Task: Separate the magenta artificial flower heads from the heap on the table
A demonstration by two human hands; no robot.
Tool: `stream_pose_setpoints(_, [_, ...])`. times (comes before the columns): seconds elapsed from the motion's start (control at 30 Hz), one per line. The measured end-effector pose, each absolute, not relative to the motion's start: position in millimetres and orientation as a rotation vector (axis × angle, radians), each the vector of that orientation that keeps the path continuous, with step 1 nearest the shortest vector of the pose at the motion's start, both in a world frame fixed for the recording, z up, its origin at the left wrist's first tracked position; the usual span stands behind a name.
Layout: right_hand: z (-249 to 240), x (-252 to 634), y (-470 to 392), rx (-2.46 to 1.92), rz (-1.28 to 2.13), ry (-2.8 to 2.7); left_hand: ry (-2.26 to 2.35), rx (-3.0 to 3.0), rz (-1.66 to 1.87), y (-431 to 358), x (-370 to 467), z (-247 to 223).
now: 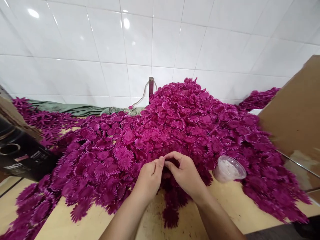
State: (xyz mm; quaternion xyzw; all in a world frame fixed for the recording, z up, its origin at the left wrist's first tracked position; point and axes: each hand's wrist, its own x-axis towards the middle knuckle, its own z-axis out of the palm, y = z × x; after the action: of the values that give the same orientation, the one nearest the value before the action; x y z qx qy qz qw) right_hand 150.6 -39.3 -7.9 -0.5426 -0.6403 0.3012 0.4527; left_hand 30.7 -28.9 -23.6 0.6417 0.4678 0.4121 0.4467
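Observation:
My left hand [150,176] and my right hand [185,172] meet fingertip to fingertip at the front of a large heap of magenta artificial flower pieces [180,113]. Both are closed in a pinch, thumbs against forefingers. Whatever lies between the fingertips is too small or hidden to make out. Under the hands, a few loose magenta flower pieces [171,216] hang over the bare tabletop. To the right of my right hand stands a clear plastic cup [241,172] with a soft white substance [227,169] inside.
The heap spreads across the yellowish table [82,228] toward a white tiled wall [105,36]. At left stands a black printed container [27,163]; at right, a brown cardboard box [295,113]. Green cloth [67,108] lies along the wall, near an upright strip [151,88] with string.

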Motion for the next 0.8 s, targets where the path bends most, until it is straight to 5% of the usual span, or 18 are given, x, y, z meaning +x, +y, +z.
stream_pose_setpoints(0.8, [-10.6, 165.4, -18.3, -1.563, 0.398, -1.393, 1.191, 1.732, 1.171, -32.3, 25.6, -32.0])
